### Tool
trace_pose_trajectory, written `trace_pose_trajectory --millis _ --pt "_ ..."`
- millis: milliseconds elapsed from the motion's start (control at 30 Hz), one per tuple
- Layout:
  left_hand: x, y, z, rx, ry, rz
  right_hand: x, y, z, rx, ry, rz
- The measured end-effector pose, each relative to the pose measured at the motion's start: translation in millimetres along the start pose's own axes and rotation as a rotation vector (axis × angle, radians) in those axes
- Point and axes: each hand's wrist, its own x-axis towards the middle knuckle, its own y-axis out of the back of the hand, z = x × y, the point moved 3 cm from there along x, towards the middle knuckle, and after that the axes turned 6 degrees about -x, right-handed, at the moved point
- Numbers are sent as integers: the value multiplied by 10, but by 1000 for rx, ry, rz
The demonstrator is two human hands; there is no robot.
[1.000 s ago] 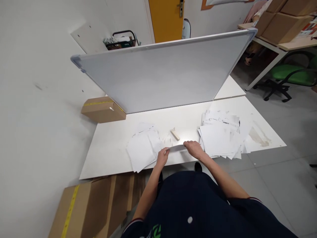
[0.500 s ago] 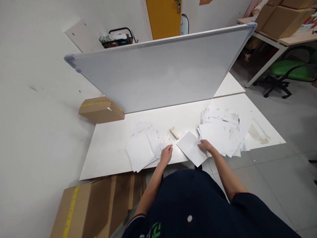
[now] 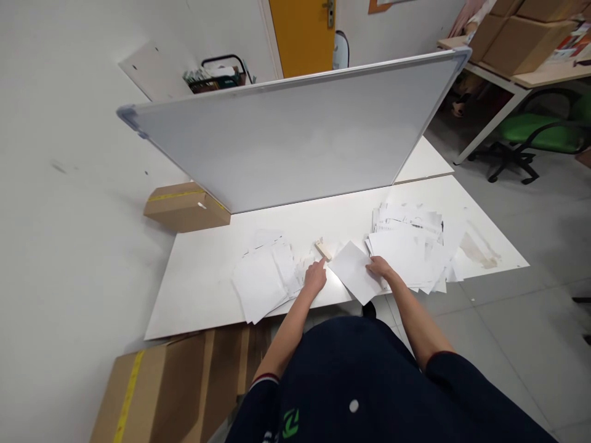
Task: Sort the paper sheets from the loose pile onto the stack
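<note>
My right hand (image 3: 379, 267) grips the right edge of a white sheet of paper (image 3: 354, 272), fingers closed on it. The sheet sits at an angle over the table's front edge. My left hand (image 3: 315, 277) holds nothing, and its index finger stretches to the near end of a small cream oblong block (image 3: 322, 250); whether it touches cannot be told. Left of that hand lies a loose pile of white papers (image 3: 259, 280). A larger, untidy paper pile (image 3: 406, 252), some sheets with dark marks, spreads beside my right hand.
A large whiteboard (image 3: 295, 132) stands across the back of the white table (image 3: 194, 277). Cardboard boxes stand at the back left (image 3: 187, 208) and below the table (image 3: 152, 387). A green chair (image 3: 530, 130) and a desk with boxes are at the right; part of another person shows there.
My left hand has moved forward and slightly right toward the cream block, its index finger now extended. My right hand keeps hold of the sheet, almost in place.
</note>
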Motion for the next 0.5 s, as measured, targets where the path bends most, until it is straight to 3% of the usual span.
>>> trace_pose_trajectory --millis 500 --pt "134 -28 32 124 45 -91 4 -3 -91 45 5 22"
